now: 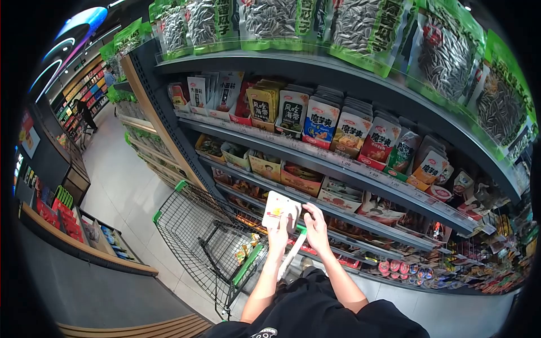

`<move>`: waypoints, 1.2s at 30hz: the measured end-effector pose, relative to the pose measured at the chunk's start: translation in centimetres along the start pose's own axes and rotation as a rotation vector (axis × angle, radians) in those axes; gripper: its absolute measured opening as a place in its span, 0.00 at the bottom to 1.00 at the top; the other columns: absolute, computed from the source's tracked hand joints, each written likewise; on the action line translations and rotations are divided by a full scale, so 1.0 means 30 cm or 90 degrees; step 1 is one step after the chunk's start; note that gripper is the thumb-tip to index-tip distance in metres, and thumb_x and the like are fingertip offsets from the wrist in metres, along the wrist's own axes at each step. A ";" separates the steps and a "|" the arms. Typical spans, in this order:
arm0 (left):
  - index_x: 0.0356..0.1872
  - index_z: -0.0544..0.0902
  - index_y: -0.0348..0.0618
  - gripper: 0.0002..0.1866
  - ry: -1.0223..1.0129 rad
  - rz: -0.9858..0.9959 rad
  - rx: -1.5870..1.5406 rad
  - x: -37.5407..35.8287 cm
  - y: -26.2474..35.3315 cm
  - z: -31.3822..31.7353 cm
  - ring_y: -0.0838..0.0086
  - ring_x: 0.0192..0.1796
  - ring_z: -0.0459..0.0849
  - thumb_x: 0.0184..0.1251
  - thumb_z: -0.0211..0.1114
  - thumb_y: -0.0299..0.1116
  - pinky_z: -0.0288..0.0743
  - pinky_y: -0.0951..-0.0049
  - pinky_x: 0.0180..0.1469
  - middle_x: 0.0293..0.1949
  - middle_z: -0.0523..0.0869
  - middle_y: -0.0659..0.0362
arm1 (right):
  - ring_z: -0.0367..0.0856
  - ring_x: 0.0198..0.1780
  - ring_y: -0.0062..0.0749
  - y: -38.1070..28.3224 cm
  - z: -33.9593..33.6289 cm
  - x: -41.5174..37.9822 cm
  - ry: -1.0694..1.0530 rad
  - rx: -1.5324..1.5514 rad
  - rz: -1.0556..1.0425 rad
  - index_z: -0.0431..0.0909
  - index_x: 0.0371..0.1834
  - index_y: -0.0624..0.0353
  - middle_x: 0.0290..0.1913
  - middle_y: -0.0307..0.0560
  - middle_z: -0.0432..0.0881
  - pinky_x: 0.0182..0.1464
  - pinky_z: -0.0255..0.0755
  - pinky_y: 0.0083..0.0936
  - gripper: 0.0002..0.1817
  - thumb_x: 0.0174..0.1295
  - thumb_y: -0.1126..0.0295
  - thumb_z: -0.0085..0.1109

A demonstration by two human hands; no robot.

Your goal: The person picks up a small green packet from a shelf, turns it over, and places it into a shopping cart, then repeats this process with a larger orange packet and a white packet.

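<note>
My left hand (pixel 278 234) grips a white snack packet (pixel 275 207) with a small red and yellow print, held up in front of the shelves. More pale edges show behind it, so it may be a small stack. To the right of the packet is my right hand (pixel 317 228), its fingers loosely bent and apart, with nothing visible in them. Below and to the left stands a wire shopping cart (pixel 181 239) with green trim. A few yellow packages (pixel 247 248) lie in it near the green bar.
Ahead, a curved shelf (pixel 315 149) carries rows of snack packets (pixel 321 121). Green bags of sunflower seeds (pixel 270 25) fill the top tier. An aisle (pixel 107 163) runs off to the left, where a person (pixel 84 115) stands far away. A wood-edged counter (pixel 112 262) borders the left side.
</note>
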State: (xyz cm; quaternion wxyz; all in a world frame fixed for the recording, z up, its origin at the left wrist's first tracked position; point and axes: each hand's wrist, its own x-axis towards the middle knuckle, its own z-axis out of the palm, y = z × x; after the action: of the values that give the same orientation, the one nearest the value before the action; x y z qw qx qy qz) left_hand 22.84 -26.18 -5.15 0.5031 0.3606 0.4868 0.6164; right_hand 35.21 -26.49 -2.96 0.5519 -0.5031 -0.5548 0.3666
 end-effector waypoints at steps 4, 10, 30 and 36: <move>0.59 0.74 0.36 0.17 -0.060 -0.126 -0.343 0.012 -0.039 -0.024 0.71 0.55 0.80 0.74 0.55 0.32 0.75 0.69 0.57 0.54 0.80 0.55 | 0.74 0.58 0.29 0.048 -0.029 0.028 -0.092 0.235 0.164 0.64 0.66 0.59 0.56 0.48 0.76 0.57 0.72 0.27 0.26 0.65 0.76 0.57; 0.60 0.72 0.37 0.18 -0.154 -0.120 -0.498 0.015 -0.082 -0.021 0.71 0.58 0.78 0.76 0.51 0.36 0.72 0.68 0.60 0.55 0.79 0.56 | 0.80 0.50 0.23 0.082 -0.014 0.039 -0.083 0.319 0.178 0.68 0.64 0.64 0.49 0.45 0.82 0.54 0.73 0.21 0.24 0.63 0.78 0.59; 0.38 0.83 0.34 0.05 -0.081 -0.026 -0.219 0.047 -0.060 -0.153 0.73 0.43 0.86 0.66 0.64 0.25 0.79 0.68 0.51 0.40 0.86 0.54 | 0.81 0.35 0.18 0.053 -0.045 0.043 -0.102 0.204 0.187 0.83 0.40 0.69 0.35 0.43 0.86 0.41 0.74 0.19 0.07 0.60 0.77 0.63; 0.30 0.82 0.36 0.04 -0.074 -0.026 -0.229 0.035 -0.036 -0.158 0.74 0.37 0.85 0.65 0.64 0.24 0.80 0.70 0.47 0.36 0.86 0.56 | 0.81 0.35 0.17 0.036 -0.034 0.038 -0.099 0.238 0.205 0.84 0.39 0.69 0.35 0.43 0.86 0.41 0.74 0.18 0.07 0.60 0.77 0.63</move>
State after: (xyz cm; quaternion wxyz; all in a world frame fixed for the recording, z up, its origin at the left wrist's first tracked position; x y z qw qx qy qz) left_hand 18.47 -26.24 -7.50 0.5989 0.2896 0.3461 0.6616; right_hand 36.53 -25.29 -3.59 0.5255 -0.4449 -0.4306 0.5835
